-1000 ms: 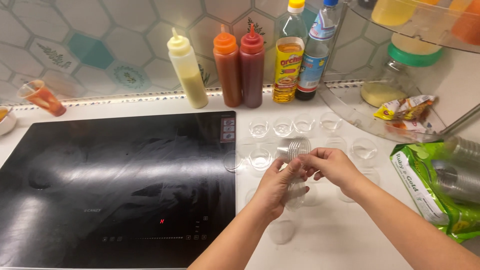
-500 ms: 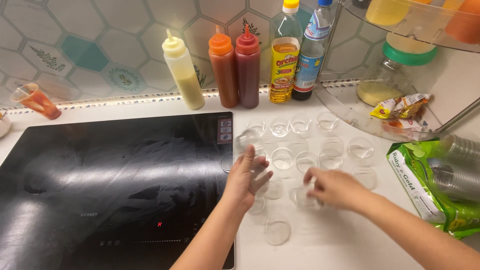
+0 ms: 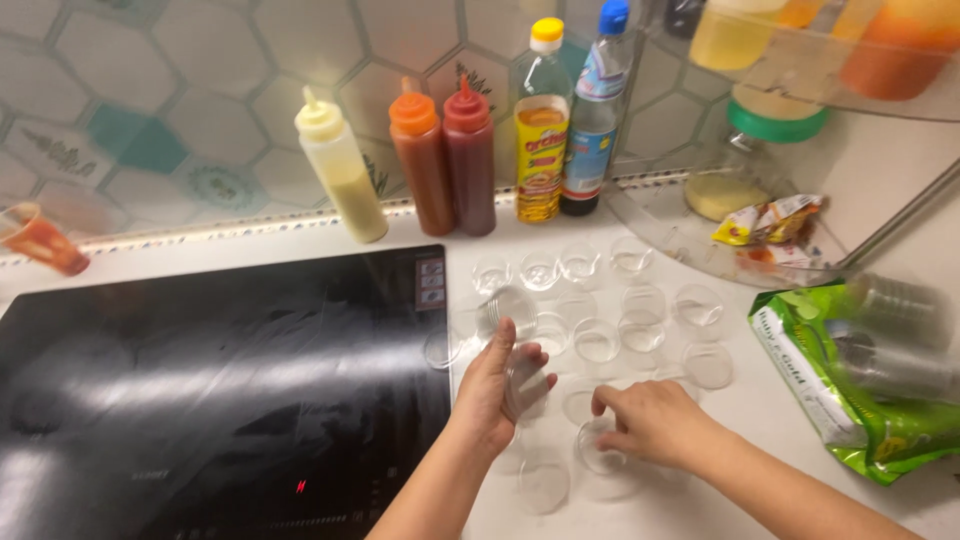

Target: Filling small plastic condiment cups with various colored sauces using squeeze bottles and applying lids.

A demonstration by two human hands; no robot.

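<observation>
Black induction cooktop (image 3: 200,390) lying at left on the white counter (image 3: 780,510). Squeeze bottles standing along the tiled wall: pale yellow (image 3: 340,180), orange (image 3: 420,160), dark red (image 3: 470,160). Yellow-capped oil bottle (image 3: 540,125) and blue-capped bottle (image 3: 592,115) sitting just beside them. Green bag (image 3: 860,385) lying at right.

A single head-worn view looks steeply down from close above the white counter (image 3: 700,500), facing the tiled wall (image 3: 150,120) along the frame's top. The black cooktop (image 3: 200,400) fills the lower left; both forearms enter from the bottom edge.
</observation>
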